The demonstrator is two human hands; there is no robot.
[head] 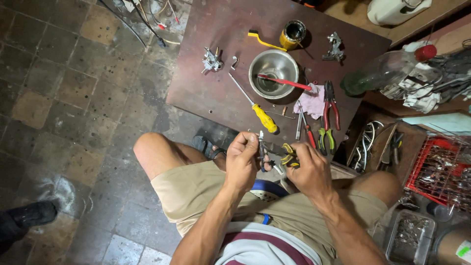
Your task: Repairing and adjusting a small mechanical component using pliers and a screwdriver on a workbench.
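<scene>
Two hands meet over your lap, just off the counter's [206,93] near edge: your left hand [242,159] has its grip clamped on a small metal part [262,145], your right hand [310,169] clamped on yellow-handled pliers [287,154]. A yellow screwdriver [257,112] lies near that edge.

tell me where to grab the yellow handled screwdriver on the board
Grip the screwdriver by its thick yellow handle, the end nearest the knees, coming from above. The thin shaft points away toward the metal bowl, and the handle lies flat with bare board around it.
</scene>
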